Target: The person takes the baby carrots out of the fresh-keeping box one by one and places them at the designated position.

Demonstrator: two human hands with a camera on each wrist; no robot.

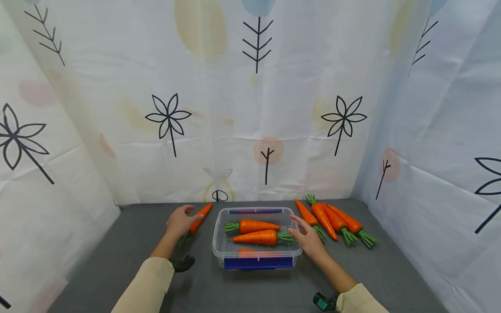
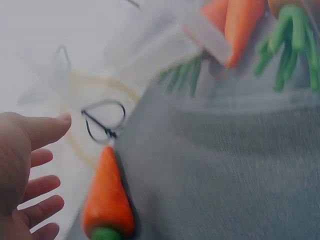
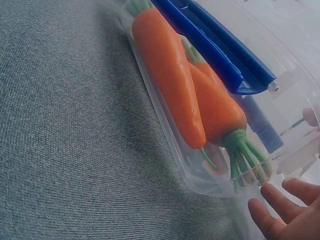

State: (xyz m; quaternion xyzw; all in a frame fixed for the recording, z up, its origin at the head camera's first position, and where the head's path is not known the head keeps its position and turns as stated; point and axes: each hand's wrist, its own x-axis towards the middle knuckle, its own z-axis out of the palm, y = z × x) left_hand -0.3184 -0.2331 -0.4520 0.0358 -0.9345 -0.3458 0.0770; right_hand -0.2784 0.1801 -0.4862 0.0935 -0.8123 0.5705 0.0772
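Observation:
A clear plastic box (image 1: 219,237) with blue clips stands in the middle of the table, holding several orange carrots (image 1: 258,226) with green tops. My left hand (image 1: 182,221) hovers beside a single carrot (image 1: 203,213) left of the box; in the left wrist view that carrot (image 2: 109,200) lies apart from the spread thumb and loosely bent fingers. At the box's right side is my right hand (image 1: 309,239), its fingertips right at the rim. Seen from the right wrist, the fingers (image 3: 280,200) are extended near the box's corner, and nothing is gripped.
Several more carrots (image 1: 328,217) lie in a group on the grey table (image 1: 129,243), right of the box. A patterned white curtain (image 1: 258,108) hangs behind the table and along both sides. Each wrist wears a dark band (image 1: 183,264).

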